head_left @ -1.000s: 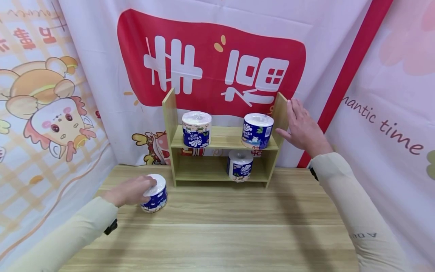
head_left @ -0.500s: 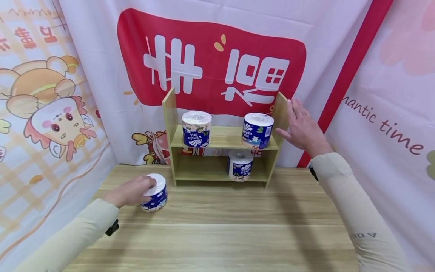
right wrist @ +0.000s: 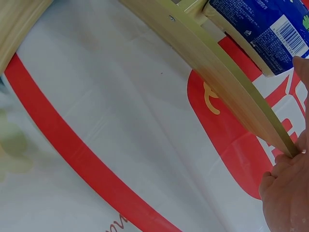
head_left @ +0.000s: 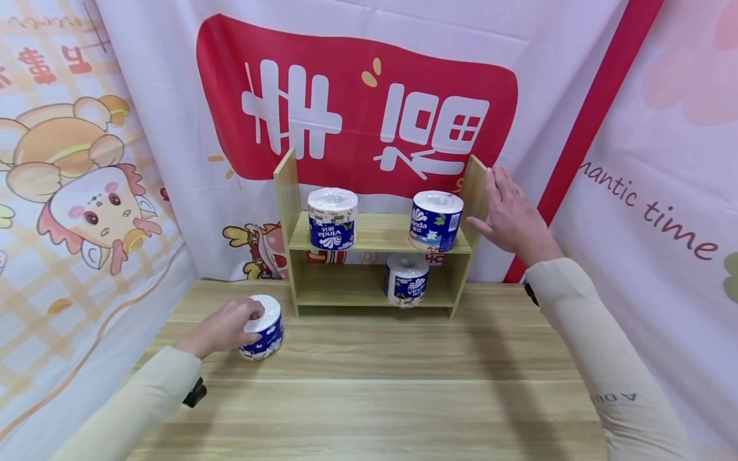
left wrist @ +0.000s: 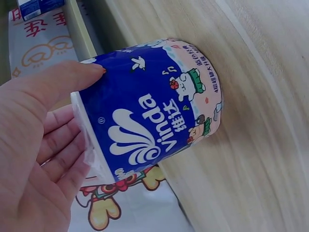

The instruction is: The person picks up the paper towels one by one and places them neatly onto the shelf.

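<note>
In the head view my left hand holds a wrapped toilet roll that stands on the table left of a small wooden shelf. The left wrist view has the thumb against the roll's blue side, while the other fingers lie at its white top end and are partly hidden. My right hand rests by the shelf's right side panel, fingers extended. The right wrist view brings its fingers up to the panel's end.
Two more toilet rolls stand on the upper board, one left and one right. Another roll sits on the lower board, towards the right. Printed cloth hangs behind the shelf and at both sides of the wooden table.
My left forearm and wrist have shifted slightly to the right, with the hand still at the roll. The roll, the shelf and my right hand stay where they were.
</note>
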### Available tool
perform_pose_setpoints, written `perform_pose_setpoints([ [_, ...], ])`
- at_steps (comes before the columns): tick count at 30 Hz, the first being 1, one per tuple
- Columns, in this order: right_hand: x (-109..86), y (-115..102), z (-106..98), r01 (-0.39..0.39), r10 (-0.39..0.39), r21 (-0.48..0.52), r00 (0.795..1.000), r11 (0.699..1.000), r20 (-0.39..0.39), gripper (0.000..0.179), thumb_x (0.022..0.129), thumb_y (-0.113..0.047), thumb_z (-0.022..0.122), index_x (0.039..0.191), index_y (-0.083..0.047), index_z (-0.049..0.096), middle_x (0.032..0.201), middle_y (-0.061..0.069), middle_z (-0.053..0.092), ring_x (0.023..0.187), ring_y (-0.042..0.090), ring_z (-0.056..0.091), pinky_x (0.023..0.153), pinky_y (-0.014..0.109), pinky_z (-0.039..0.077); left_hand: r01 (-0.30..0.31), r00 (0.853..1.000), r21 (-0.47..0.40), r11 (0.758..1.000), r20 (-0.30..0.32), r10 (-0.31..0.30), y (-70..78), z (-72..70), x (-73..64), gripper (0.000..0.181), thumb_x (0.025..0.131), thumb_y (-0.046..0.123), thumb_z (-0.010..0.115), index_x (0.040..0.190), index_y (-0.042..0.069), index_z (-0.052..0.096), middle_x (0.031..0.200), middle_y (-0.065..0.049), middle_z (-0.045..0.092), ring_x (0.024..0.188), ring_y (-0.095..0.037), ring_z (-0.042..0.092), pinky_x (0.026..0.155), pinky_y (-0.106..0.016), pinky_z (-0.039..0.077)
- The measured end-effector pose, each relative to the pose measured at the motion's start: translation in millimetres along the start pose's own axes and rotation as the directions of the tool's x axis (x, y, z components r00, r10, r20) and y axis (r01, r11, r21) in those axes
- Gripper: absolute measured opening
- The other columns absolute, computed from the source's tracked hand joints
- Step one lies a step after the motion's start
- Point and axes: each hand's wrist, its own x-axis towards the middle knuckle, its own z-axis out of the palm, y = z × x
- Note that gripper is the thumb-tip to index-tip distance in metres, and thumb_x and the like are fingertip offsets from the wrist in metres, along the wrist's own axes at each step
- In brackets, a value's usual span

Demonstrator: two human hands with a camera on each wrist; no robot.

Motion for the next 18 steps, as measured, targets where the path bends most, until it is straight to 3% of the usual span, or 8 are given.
perform_pose_setpoints([
  [8, 0.1, -0.7, -0.4, -0.016, 0.016, 0.019, 1.000, 1.000, 0.001, 0.112, 0.096, -0.049, 0.070, 0.170, -0.006, -0.003, 0.178, 0.022, 0.001, 0.165, 0.044, 0.006, 0.124, 0.066, 0.031, 0.040, 0.996, -0.065, 0.997, -0.080, -0.045, -5.2, 11.8, -3.4, 0.040, 0.077, 0.015, 0.093, 0.108, 0.001, 0.071, 0.103, -0.010, 0.072, 0.097, -0.026, 0.068, 0.088, -0.050, 0.062],
  [18, 0.2, -0.5, 1.2, -0.010, 0.010, 0.036, 1.000, 0.999, 0.000, 0.112, 0.096, -0.048, 0.071, 0.170, -0.007, -0.004, 0.178, 0.021, 0.000, 0.166, 0.043, 0.004, 0.126, 0.065, 0.028, 0.040, 0.985, -0.074, 0.996, -0.167, -0.052, -12.1, 26.5, -8.1, 0.042, 0.076, 0.016, 0.094, 0.108, 0.004, 0.070, 0.106, -0.010, 0.072, 0.101, -0.029, 0.068, 0.091, -0.053, 0.061],
])
